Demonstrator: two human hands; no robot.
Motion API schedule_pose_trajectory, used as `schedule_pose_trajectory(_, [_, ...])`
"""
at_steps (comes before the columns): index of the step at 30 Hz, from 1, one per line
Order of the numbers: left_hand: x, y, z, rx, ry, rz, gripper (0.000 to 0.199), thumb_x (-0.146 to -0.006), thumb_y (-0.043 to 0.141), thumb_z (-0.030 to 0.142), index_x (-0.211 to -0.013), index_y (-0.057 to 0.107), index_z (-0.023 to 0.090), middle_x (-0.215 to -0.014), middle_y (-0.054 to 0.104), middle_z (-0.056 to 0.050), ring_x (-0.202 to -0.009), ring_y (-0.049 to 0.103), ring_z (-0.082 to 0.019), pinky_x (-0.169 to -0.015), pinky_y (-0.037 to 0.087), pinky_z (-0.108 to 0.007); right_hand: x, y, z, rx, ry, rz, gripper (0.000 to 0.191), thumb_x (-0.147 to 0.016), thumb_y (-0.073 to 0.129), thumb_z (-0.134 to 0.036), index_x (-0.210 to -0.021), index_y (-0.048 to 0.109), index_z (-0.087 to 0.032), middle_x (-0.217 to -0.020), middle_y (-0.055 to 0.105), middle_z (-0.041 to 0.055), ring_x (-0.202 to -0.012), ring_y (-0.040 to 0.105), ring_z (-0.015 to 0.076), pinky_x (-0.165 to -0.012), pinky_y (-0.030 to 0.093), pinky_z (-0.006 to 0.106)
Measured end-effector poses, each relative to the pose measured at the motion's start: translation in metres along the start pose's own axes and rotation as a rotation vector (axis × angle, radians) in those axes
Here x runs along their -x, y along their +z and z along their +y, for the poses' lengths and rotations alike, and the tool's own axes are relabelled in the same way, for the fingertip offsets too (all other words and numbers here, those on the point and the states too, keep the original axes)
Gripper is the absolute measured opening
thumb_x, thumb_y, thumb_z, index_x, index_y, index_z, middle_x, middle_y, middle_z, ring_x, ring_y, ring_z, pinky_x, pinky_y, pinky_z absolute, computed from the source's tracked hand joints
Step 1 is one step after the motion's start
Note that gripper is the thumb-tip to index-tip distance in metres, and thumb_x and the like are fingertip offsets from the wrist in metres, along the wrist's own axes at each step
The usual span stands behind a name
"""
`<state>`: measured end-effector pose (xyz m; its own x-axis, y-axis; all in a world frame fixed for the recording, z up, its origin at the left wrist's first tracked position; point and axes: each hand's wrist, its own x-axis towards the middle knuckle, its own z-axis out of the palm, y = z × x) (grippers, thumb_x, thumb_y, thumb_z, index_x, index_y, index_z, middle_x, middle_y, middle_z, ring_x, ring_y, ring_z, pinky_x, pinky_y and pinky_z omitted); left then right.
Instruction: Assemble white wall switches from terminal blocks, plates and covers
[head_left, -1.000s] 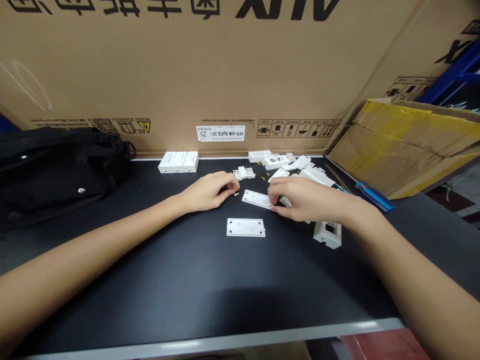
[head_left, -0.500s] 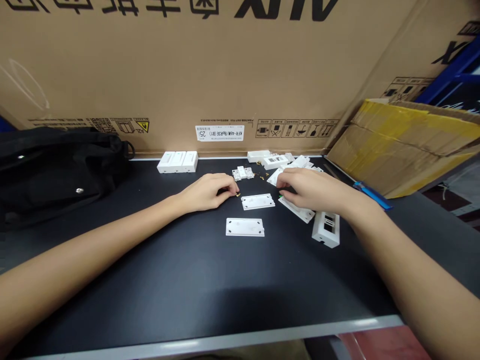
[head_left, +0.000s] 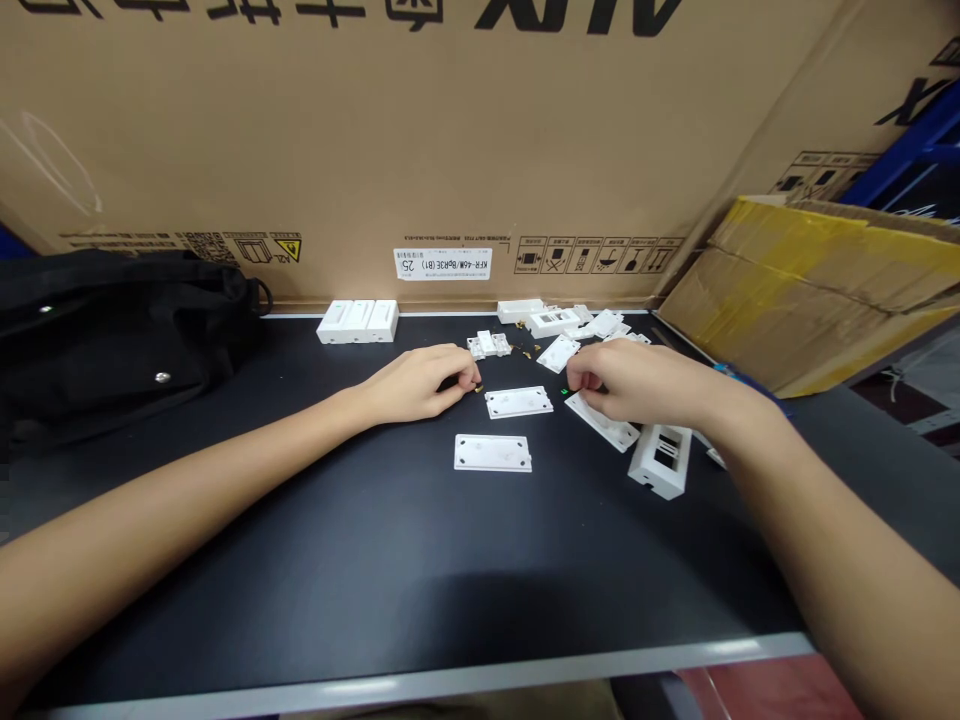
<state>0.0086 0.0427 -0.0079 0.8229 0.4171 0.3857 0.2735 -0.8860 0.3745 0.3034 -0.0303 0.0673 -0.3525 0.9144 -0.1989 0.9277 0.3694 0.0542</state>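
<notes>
Left hand (head_left: pixel 416 385): grip pressed together, just beside a brass clip (head_left: pixel 478 388) on the worktop (head_left: pixel 315 540). Right hand (head_left: pixel 637 385): grip curled over a white plate (head_left: pixel 604 422); contact cannot be determined. A second plate (head_left: pixel 518 402) lies between the hands.

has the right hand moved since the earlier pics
Yes, the right hand has shifted to the right, judged against the white label on the cardboard carton.
</notes>
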Motion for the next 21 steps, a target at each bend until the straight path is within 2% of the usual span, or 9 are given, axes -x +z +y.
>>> schedule_pose_trajectory(2, [0.0, 0.0, 0.0, -0.004, 0.006, 0.0, 0.011, -0.096, 0.053, 0.015, -0.087, 0.052, 0.02, -0.105, 0.074, -0.003, -0.098, 0.069, -0.017, -0.088, 0.053, -0.033, 0.001, -0.001, -0.001, -0.003, 0.005, 0.009, 0.028, -0.081, 0.056, -0.013, -0.1, 0.075, -0.021, -0.095, 0.075, 0.0065, -0.082, 0.065, 0.0221, -0.062, 0.04, 0.029])
schedule_pose_trajectory(3, [0.0, 0.0, -0.001, -0.007, 0.007, 0.0, 0.011, -0.096, 0.053, 0.015, -0.087, 0.052, 0.02, -0.105, 0.073, -0.003, -0.098, 0.069, -0.017, -0.088, 0.053, -0.033, 0.002, -0.002, -0.001, -0.011, 0.006, 0.036, 0.04, -0.084, 0.053, -0.013, -0.116, 0.074, -0.021, -0.099, 0.076, 0.0073, -0.083, 0.067, 0.0225, -0.064, 0.042, 0.03])
schedule_pose_trajectory(5, [0.001, 0.0, -0.001, -0.009, 0.006, 0.001, 0.01, -0.096, 0.053, 0.015, -0.087, 0.052, 0.02, -0.105, 0.073, -0.003, -0.098, 0.069, -0.017, -0.088, 0.053, -0.033, 0.003, -0.002, -0.003, -0.028, -0.005, 0.134, 0.065, -0.088, 0.046, -0.012, -0.151, 0.055, -0.025, -0.111, 0.076, 0.0086, -0.087, 0.069, 0.0229, -0.068, 0.045, 0.03])
schedule_pose_trajectory(7, [0.001, 0.0, -0.002, -0.012, 0.004, 0.0, 0.01, -0.096, 0.053, 0.015, -0.087, 0.051, 0.02, -0.106, 0.073, -0.004, -0.098, 0.069, -0.017, -0.088, 0.053, -0.033, 0.004, -0.001, -0.004, -0.037, -0.029, 0.214, 0.082, -0.089, 0.042, -0.01, -0.167, 0.03, -0.034, -0.126, 0.073, 0.0082, -0.094, 0.071, 0.0239, -0.073, 0.048, 0.031])
schedule_pose_trajectory(8, [0.001, 0.0, -0.001, -0.015, 0.004, 0.0, 0.01, -0.096, 0.052, 0.015, -0.087, 0.051, 0.02, -0.106, 0.073, -0.004, -0.098, 0.069, -0.017, -0.088, 0.053, -0.033, 0.004, -0.001, -0.005, -0.035, -0.05, 0.22, 0.086, -0.089, 0.042, -0.009, -0.168, 0.025, -0.037, -0.132, 0.072, 0.0073, -0.097, 0.071, 0.0244, -0.075, 0.05, 0.032])
schedule_pose_trajectory(10, [0.001, 0.0, -0.001, -0.018, 0.004, -0.001, 0.01, -0.096, 0.052, 0.016, -0.087, 0.05, 0.021, -0.106, 0.072, -0.003, -0.099, 0.069, -0.017, -0.088, 0.053, -0.033, 0.004, 0.001, -0.004, -0.028, -0.088, 0.196, 0.087, -0.087, 0.043, -0.009, -0.167, 0.028, -0.039, -0.136, 0.071, 0.0061, -0.101, 0.072, 0.0252, -0.079, 0.052, 0.033])
schedule_pose_trajectory(17, [0.0, 0.0, 0.001, -0.043, -0.019, -0.008, 0.009, -0.098, 0.052, 0.018, -0.089, 0.051, 0.021, -0.107, 0.072, -0.003, -0.1, 0.068, -0.018, -0.088, 0.053, -0.034, -0.002, 0.01, 0.004, -0.04, -0.116, 0.095, 0.075, -0.085, 0.045, -0.009, -0.158, 0.051, -0.026, -0.13, 0.075, 0.009, -0.103, 0.074, 0.0261, -0.081, 0.055, 0.034])
schedule_pose_trajectory(21, [0.0, 0.0, 0.001, -0.066, -0.054, -0.02, 0.007, -0.101, 0.051, 0.023, -0.096, 0.056, 0.02, -0.107, 0.071, -0.005, -0.098, 0.067, -0.019, -0.088, 0.053, -0.035, -0.006, 0.017, 0.004, -0.012, -0.077, 0.073, 0.074, -0.086, 0.046, -0.012, -0.159, 0.049, -0.023, -0.129, 0.075, 0.0126, -0.104, 0.074, 0.0287, -0.084, 0.055, 0.037])
